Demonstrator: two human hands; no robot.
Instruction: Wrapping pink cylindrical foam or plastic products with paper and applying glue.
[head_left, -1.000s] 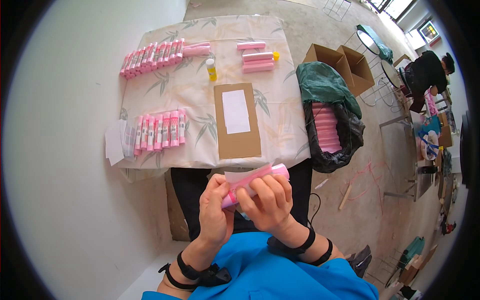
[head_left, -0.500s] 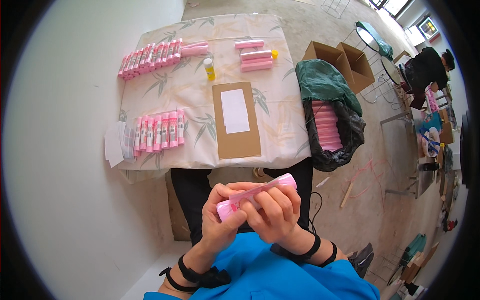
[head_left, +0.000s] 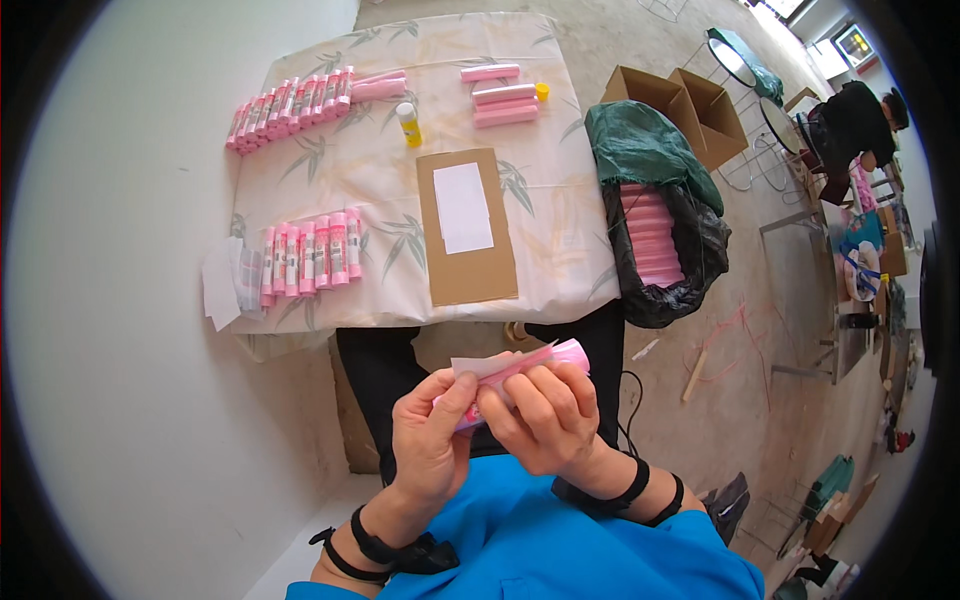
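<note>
Above my lap, a pink plastic roll [head_left: 572, 353] lies slantwise between both hands. A paper label [head_left: 474, 368] is partly wrapped round it, with one pale edge standing off the roll. My left hand [head_left: 430, 435] grips the left end, its thumb pressed on the label. My right hand [head_left: 545, 415] curls its fingers over the roll's right half. On the table ahead lies a brown cardboard piece [head_left: 470, 282] with white paper slips [head_left: 463, 208] on it. Behind it stands a glue stick [head_left: 409, 127]; a yellow cap [head_left: 542, 92] sits beside several unlabelled pink rolls [head_left: 504, 106].
Labelled pink rolls lie in a near row [head_left: 312, 258] and a far pile [head_left: 290, 108] at the table's left. Loose paper sheets [head_left: 222, 285] sit by the near row. Right of the table, a black bag [head_left: 712, 262] holds pink rolls, near cardboard boxes [head_left: 712, 120]. Another person [head_left: 850, 125] is farther right.
The label's edge has lifted and shows more of its pale side above the roll. My left thumb has shifted up onto the label. The view has tilted slightly.
</note>
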